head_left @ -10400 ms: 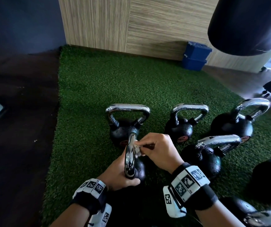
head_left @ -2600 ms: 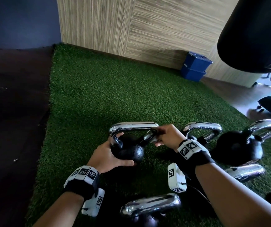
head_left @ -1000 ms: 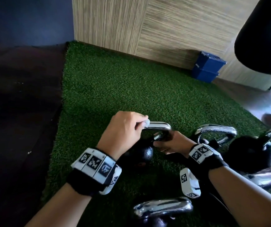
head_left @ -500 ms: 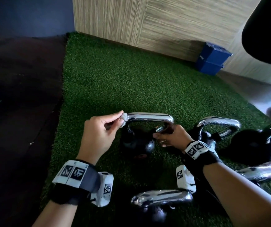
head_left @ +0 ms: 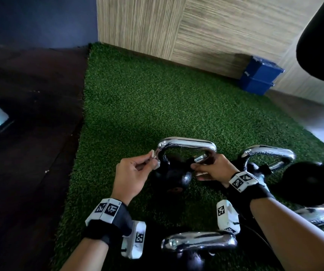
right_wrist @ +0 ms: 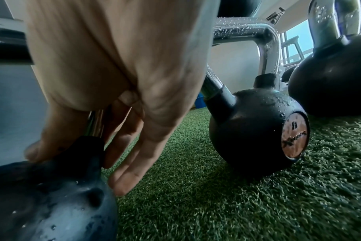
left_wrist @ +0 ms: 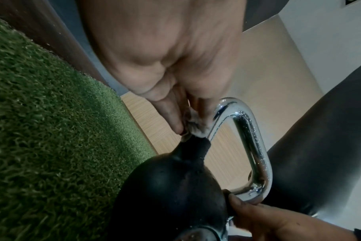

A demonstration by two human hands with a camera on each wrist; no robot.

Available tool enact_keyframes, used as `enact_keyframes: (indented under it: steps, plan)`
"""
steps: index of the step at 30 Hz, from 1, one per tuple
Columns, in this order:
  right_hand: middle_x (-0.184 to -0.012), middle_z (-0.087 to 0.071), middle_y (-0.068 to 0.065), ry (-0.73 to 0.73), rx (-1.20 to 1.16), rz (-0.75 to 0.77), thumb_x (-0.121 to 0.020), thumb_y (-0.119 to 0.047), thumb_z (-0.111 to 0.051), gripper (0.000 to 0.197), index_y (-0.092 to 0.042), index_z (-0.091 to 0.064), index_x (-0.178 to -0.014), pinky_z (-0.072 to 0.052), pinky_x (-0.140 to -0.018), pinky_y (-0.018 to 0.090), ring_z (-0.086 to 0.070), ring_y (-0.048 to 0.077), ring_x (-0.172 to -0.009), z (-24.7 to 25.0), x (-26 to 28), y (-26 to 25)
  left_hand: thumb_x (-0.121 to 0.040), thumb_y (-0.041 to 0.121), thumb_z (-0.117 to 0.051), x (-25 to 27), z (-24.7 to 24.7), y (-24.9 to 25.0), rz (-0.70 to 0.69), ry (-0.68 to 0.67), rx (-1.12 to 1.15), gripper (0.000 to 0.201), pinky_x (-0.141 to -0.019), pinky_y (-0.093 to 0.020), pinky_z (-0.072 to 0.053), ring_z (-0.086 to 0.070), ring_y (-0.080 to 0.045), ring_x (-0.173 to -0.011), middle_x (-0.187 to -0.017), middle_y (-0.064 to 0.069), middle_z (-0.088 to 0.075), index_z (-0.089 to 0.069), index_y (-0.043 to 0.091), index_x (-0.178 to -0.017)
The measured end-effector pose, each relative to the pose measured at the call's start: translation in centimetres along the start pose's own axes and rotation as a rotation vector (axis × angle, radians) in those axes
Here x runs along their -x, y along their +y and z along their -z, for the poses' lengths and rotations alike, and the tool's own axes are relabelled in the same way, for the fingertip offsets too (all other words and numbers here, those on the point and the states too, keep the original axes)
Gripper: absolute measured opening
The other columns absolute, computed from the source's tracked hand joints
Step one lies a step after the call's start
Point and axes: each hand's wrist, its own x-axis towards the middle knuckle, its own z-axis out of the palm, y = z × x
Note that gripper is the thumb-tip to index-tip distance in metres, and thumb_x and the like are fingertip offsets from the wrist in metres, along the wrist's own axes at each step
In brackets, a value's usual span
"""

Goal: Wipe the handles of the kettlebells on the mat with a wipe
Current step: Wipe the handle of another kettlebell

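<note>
A black kettlebell (head_left: 174,177) with a chrome handle (head_left: 186,143) stands upright on the green turf mat (head_left: 147,98). My left hand (head_left: 150,160) pinches a small white wipe (head_left: 154,158) against the handle's left leg, just above the black horn. In the left wrist view the crumpled wipe (left_wrist: 194,124) sits between my fingertips (left_wrist: 179,128) and the chrome handle (left_wrist: 247,138). My right hand (head_left: 198,167) holds the base of the handle's right leg, thumb on one side and fingers (right_wrist: 124,146) on the other.
A second kettlebell (head_left: 268,153) and a larger one (head_left: 313,182) stand to the right, and another handle (head_left: 198,241) lies close below my wrists. Blue boxes (head_left: 261,79) sit by the wood wall. A black punching bag (head_left: 321,36) hangs at top right. Dark floor (head_left: 30,133) borders the mat's left edge.
My left hand has carried the wipe off the top bar, round the left corner and down the left leg. My right hand has kept its hold on the right leg.
</note>
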Motion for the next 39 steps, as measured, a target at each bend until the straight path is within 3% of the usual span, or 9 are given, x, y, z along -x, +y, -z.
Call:
enact_keyframes:
  steps: [7, 13, 16, 19, 23, 27, 31, 36, 39]
  plan:
    - [-0.090, -0.077, 0.006, 0.006, 0.112, 0.027, -0.068, -0.006, -0.090, 0.046, -0.012, -0.069, -0.109, -0.062, -0.079, 0.045, -0.073, 0.025, -0.083, -0.3, 0.7, -0.4, -0.072, 0.065, -0.076, 0.0, -0.1, 0.6, -0.048, 0.140, -0.213, 0.032, -0.060, -0.009, -0.049, -0.065, 0.011, -0.062, -0.070, 0.024, -0.074, -0.081, 0.040, -0.092]
    - [-0.075, -0.073, 0.010, -0.190, 0.511, 0.079, -0.067, -0.003, -0.091, 0.025, 0.001, -0.073, -0.084, -0.056, -0.072, 0.039, -0.065, 0.019, -0.071, 1.8, 2.8, -1.0, -0.083, 0.050, -0.080, -3.1, -1.6, 1.0, -0.086, 0.213, -0.382, 0.038, -0.070, -0.004, -0.045, -0.073, -0.001, -0.081, -0.089, 0.005, -0.081, -0.083, 0.019, -0.104]
    - [-0.067, -0.072, -0.012, -0.389, 0.575, 0.045, -0.074, 0.003, -0.085, 0.028, -0.024, -0.078, -0.069, -0.050, -0.068, 0.017, -0.064, 0.000, -0.065, 1.4, 3.7, -1.7, -0.089, 0.041, -0.077, -5.6, -3.8, 2.1, -0.147, 0.124, -0.530, 0.027, -0.065, -0.018, -0.042, -0.075, -0.015, -0.076, -0.085, -0.001, -0.081, -0.083, 0.017, -0.098]
    - [-0.089, -0.078, -0.013, -0.526, 0.616, -0.018, -0.082, 0.006, -0.076, 0.032, -0.020, -0.080, -0.102, -0.056, -0.076, 0.016, -0.072, 0.000, -0.084, -0.3, 3.6, -2.2, -0.093, 0.038, -0.073, -7.4, -5.8, 3.0, -0.144, -0.013, -0.569, 0.025, -0.064, -0.009, -0.038, -0.074, -0.014, -0.073, -0.085, -0.002, -0.081, -0.083, 0.016, -0.100]
    - [-0.085, -0.075, -0.003, -0.327, 0.603, -0.014, -0.091, 0.007, -0.062, 0.023, -0.012, -0.072, -0.098, -0.060, -0.074, 0.035, -0.069, 0.015, -0.079, -1.3, 2.0, -3.0, -0.097, 0.038, -0.067, -8.8, -6.2, 2.8, -0.055, -0.179, -0.545, 0.034, -0.056, -0.009, -0.037, -0.056, 0.007, -0.049, -0.057, 0.014, -0.071, -0.079, 0.027, -0.067]
    - [-0.098, -0.067, 0.007, -0.151, 0.462, -0.064, -0.089, -0.010, -0.073, 0.027, -0.024, -0.058, -0.106, -0.062, -0.073, 0.043, -0.068, 0.023, -0.085, -2.8, 0.3, -3.5, -0.095, 0.040, -0.070, -8.7, -4.8, 1.7, -0.058, -0.259, -0.474, 0.028, -0.081, -0.002, -0.042, -0.068, 0.003, -0.102, -0.112, 0.005, -0.077, -0.079, 0.020, -0.114]
    - [-0.079, -0.071, 0.001, -0.310, 0.430, -0.159, -0.084, -0.003, -0.071, 0.018, -0.019, -0.071, -0.076, -0.061, -0.055, 0.027, -0.068, 0.007, -0.059, -3.6, 0.3, -2.8, -0.093, 0.029, -0.075, -7.7, -5.4, 1.5, -0.171, -0.194, -0.573, 0.027, -0.081, 0.000, -0.039, -0.072, -0.007, -0.104, -0.113, 0.000, -0.077, -0.078, 0.013, -0.115]
    - [-0.090, -0.073, 0.017, -0.264, 0.221, -0.167, -0.083, -0.001, -0.069, 0.021, -0.020, -0.076, -0.090, -0.051, -0.066, 0.039, -0.066, 0.031, -0.077, -3.8, 0.9, -1.5, -0.094, 0.017, -0.074, -8.6, -6.3, 3.1, -0.164, -0.144, -0.428, 0.020, -0.075, -0.002, -0.048, -0.071, 0.006, -0.078, -0.103, -0.001, -0.080, -0.079, 0.012, -0.113]
    - [-0.088, -0.075, 0.011, -0.247, 0.245, -0.185, -0.072, -0.010, -0.071, 0.029, -0.018, -0.073, -0.099, -0.055, -0.052, 0.029, -0.070, 0.020, -0.066, -3.8, 0.9, -1.5, -0.093, 0.016, -0.075, -8.4, -6.9, 3.0, -0.191, -0.093, -0.361, 0.019, -0.072, -0.003, -0.052, -0.062, 0.017, -0.066, -0.101, 0.001, -0.080, -0.079, 0.014, -0.112]
